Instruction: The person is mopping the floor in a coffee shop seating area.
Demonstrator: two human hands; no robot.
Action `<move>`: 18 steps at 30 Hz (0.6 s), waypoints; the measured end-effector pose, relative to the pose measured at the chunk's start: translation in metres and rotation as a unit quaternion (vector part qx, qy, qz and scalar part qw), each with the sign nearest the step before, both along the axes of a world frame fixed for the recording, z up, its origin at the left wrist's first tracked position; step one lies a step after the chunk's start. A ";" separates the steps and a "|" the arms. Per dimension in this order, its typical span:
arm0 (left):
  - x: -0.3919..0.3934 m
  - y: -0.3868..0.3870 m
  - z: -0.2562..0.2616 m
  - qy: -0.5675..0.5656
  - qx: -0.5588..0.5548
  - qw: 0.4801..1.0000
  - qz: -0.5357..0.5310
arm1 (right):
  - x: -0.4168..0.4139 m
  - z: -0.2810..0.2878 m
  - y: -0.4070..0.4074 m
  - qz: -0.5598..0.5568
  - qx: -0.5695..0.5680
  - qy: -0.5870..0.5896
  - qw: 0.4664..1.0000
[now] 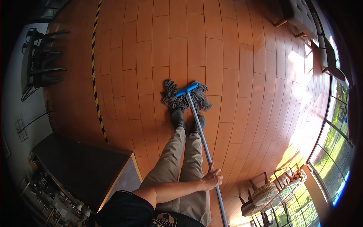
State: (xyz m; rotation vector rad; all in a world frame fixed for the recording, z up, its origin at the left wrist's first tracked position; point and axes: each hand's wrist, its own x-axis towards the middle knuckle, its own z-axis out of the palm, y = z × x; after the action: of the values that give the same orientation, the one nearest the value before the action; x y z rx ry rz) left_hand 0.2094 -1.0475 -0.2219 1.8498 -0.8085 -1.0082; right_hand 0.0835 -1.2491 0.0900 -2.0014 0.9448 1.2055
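A string mop stands on the floor in front of my feet, its blue clamp (187, 89) lying across grey yarn strands (202, 98) that spread out to both sides. The pale blue-grey mop handle (202, 133) slants down past my legs and leaves the bottom of the picture. My left hand (212, 178) reaches across my body with its fingers around this handle, at about thigh height. My right hand is out of view. Both my feet, in dark footwear (177, 118), are right behind the strands, the left one touching or nearly touching them.
Reddish-brown floor tiles (195, 51) surround me. Black-and-yellow striped tape (94, 73) runs along the left, near a dark-topped counter (82, 164). Black chairs (42, 59) stand far left, a tufted grey seat (300, 17) far right. Woven stools (263, 194) are at lower right beside windows (330, 144).
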 end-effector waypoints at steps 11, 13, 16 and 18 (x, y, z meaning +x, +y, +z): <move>0.243 0.144 -0.130 -0.238 0.304 0.923 -0.006 | 0.167 -0.231 0.138 -0.215 0.181 -0.087 0.956; 0.242 0.137 -0.125 -0.226 0.316 0.921 -0.038 | 0.164 -0.234 0.134 -0.196 0.177 -0.088 0.961; 0.181 0.096 -0.118 -0.198 0.228 0.953 -0.037 | 0.110 -0.203 0.095 -0.221 0.134 -0.066 0.964; 0.120 0.057 -0.096 -0.175 0.172 0.965 -0.088 | 0.059 -0.161 0.061 -0.232 0.113 -0.026 0.966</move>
State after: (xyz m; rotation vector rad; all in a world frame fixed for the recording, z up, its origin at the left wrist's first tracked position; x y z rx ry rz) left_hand 0.3292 -0.9908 -0.3182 2.3305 -1.0760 -0.9913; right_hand 0.1422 -1.1876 -0.0713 -1.5142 1.1159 0.9447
